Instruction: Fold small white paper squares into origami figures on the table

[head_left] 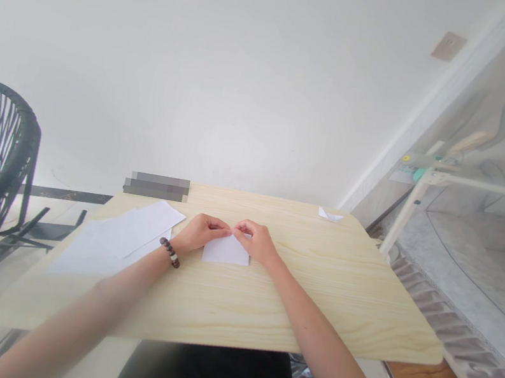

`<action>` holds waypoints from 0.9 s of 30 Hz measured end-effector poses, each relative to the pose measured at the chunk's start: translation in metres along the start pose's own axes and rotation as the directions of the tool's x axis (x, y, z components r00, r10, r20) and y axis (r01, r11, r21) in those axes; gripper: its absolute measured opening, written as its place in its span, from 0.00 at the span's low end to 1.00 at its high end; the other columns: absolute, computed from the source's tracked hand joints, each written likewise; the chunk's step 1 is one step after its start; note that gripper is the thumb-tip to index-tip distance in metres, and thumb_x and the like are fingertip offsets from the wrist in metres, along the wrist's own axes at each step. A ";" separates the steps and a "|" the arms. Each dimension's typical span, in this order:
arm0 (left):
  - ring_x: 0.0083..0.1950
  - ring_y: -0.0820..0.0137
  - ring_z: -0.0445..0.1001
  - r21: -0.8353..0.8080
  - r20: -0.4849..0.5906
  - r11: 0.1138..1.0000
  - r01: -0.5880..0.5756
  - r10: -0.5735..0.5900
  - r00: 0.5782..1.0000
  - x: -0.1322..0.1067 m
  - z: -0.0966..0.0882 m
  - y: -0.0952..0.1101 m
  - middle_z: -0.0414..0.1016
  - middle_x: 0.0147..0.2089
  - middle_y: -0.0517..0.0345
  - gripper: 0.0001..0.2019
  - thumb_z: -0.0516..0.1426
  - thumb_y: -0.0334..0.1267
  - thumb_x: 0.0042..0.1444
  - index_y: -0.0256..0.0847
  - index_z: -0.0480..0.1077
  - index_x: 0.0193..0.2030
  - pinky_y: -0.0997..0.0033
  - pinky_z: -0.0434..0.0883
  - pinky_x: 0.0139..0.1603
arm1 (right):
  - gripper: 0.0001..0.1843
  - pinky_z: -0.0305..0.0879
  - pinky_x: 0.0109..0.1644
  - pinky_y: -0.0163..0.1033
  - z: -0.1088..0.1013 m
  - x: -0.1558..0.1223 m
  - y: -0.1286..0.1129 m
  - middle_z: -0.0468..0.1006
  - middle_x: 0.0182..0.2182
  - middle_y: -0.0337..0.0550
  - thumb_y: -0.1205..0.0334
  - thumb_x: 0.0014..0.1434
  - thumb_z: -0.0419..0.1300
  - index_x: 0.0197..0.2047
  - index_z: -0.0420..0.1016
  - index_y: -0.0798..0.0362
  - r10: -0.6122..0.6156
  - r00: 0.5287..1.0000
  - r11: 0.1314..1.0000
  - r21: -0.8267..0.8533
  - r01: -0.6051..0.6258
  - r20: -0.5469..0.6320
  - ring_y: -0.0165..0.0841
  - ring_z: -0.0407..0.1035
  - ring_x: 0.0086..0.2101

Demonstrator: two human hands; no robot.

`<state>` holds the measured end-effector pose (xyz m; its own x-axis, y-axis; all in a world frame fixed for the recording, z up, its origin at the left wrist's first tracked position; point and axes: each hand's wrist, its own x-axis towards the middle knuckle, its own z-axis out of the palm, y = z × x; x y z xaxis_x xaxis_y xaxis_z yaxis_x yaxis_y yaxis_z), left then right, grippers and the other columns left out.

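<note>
A small white sheet of paper [226, 252] lies in the middle of the wooden table, its straight near edge toward me. My left hand [206, 232], with a dark beaded bracelet [169, 252] on the wrist, pinches the paper's far edge between thumb and fingers. From the other side my right hand [255, 238] grips the same edge, its fingertips almost meeting those of the left. The fingers cover much of the far edge, so how the paper is folded there cannot be made out.
Larger white sheets [118, 237] overlap on the table's left side. A folded paper piece [329, 215] sits at the far right corner. A blurred-out dark object [156, 186] is at the far left. The table [309, 314] meets a white wall; a black woven chair [24, 131] stands left.
</note>
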<state>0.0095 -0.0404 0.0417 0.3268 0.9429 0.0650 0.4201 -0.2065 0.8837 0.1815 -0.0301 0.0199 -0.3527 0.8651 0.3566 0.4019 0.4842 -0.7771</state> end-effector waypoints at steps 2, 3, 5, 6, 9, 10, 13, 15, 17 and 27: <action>0.28 0.70 0.67 -0.009 0.003 1.000 0.000 0.000 1.000 0.000 0.000 -0.001 0.73 0.29 0.57 0.17 0.53 0.50 0.43 0.38 0.73 0.29 0.76 0.60 0.24 | 0.09 0.62 0.36 0.34 -0.001 0.000 0.001 0.73 0.28 0.41 0.60 0.50 0.51 0.30 0.69 0.54 -0.004 1.000 1.000 -0.014 0.004 0.008 0.29 0.67 0.30; 0.29 0.70 0.67 -0.015 0.006 1.000 0.000 0.000 1.000 0.000 0.000 -0.002 0.73 0.29 0.57 0.17 0.53 0.49 0.43 0.38 0.73 0.30 0.76 0.60 0.24 | 0.09 0.62 0.35 0.33 -0.001 -0.001 0.001 0.73 0.28 0.41 0.60 0.50 0.51 0.30 0.69 0.54 -0.004 1.000 1.000 -0.022 0.004 0.011 0.29 0.66 0.30; 0.29 0.70 0.67 -0.027 0.012 1.000 0.002 -0.002 1.000 0.001 -0.001 -0.002 0.73 0.30 0.57 0.17 0.53 0.49 0.43 0.38 0.73 0.30 0.76 0.61 0.24 | 0.09 0.61 0.35 0.33 -0.002 -0.001 0.001 0.73 0.27 0.41 0.60 0.50 0.51 0.30 0.69 0.54 -0.008 1.000 0.999 -0.033 0.009 0.015 0.29 0.66 0.29; 0.29 0.70 0.67 -0.030 0.016 1.000 0.003 -0.003 1.000 0.001 -0.001 -0.002 0.73 0.30 0.57 0.17 0.53 0.49 0.43 0.38 0.73 0.30 0.76 0.61 0.24 | 0.08 0.61 0.34 0.32 -0.001 -0.001 0.000 0.73 0.27 0.40 0.61 0.49 0.51 0.29 0.69 0.55 -0.012 1.000 0.999 -0.037 0.012 0.016 0.28 0.66 0.29; 0.27 0.70 0.67 -0.022 0.014 1.000 0.003 -0.002 1.000 0.001 -0.001 -0.002 0.73 0.29 0.57 0.17 0.53 0.49 0.43 0.38 0.73 0.29 0.76 0.60 0.23 | 0.08 0.61 0.34 0.32 -0.001 -0.001 0.000 0.72 0.26 0.39 0.62 0.49 0.51 0.28 0.69 0.55 -0.019 1.000 0.999 -0.038 0.020 0.021 0.28 0.66 0.28; 0.27 0.70 0.67 -0.018 0.010 1.000 0.002 -0.002 1.000 0.001 -0.001 -0.001 0.73 0.28 0.58 0.17 0.53 0.49 0.43 0.38 0.73 0.29 0.76 0.60 0.23 | 0.08 0.61 0.34 0.31 -0.001 -0.001 0.000 0.72 0.26 0.39 0.62 0.49 0.50 0.28 0.69 0.55 -0.020 1.000 0.999 -0.036 0.020 0.021 0.27 0.65 0.28; 0.26 0.71 0.66 -0.021 0.009 1.000 0.008 -0.008 1.000 0.001 -0.001 0.001 0.73 0.28 0.58 0.17 0.53 0.49 0.43 0.37 0.73 0.28 0.76 0.59 0.22 | 0.09 0.60 0.34 0.31 -0.001 0.000 0.000 0.72 0.26 0.39 0.62 0.49 0.50 0.28 0.69 0.56 -0.018 0.999 1.000 -0.017 0.019 0.028 0.27 0.65 0.28; 0.26 0.71 0.66 -0.034 0.016 0.999 0.026 -0.026 1.000 0.000 -0.001 0.002 0.73 0.28 0.58 0.17 0.53 0.49 0.43 0.37 0.73 0.29 0.76 0.59 0.22 | 0.09 0.60 0.35 0.32 -0.003 0.000 0.000 0.72 0.26 0.39 0.62 0.49 0.50 0.29 0.69 0.56 -0.012 0.999 1.000 -0.002 0.012 0.041 0.27 0.66 0.29; 0.26 0.71 0.66 -0.044 0.025 0.998 0.046 -0.045 0.999 0.001 -0.001 0.002 0.73 0.28 0.58 0.17 0.53 0.49 0.43 0.37 0.73 0.29 0.76 0.59 0.22 | 0.09 0.60 0.35 0.32 -0.006 0.001 0.001 0.73 0.27 0.39 0.62 0.49 0.50 0.29 0.69 0.55 -0.006 0.998 1.000 0.003 0.006 0.059 0.27 0.66 0.29; 0.28 0.70 0.67 -0.042 0.014 0.998 0.039 -0.038 0.999 0.004 0.000 0.000 0.73 0.30 0.58 0.16 0.53 0.48 0.42 0.38 0.73 0.29 0.76 0.60 0.23 | 0.10 0.59 0.30 0.31 -0.024 0.001 0.012 0.72 0.26 0.39 0.62 0.50 0.50 0.32 0.71 0.54 0.026 0.989 0.998 -0.067 -0.016 0.149 0.27 0.64 0.26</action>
<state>0.0103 -0.0369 0.0421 0.3221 0.9464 0.0248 0.3965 -0.1587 0.9042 0.2057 -0.0205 0.0236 -0.4639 0.8484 0.2550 0.4633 0.4777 -0.7465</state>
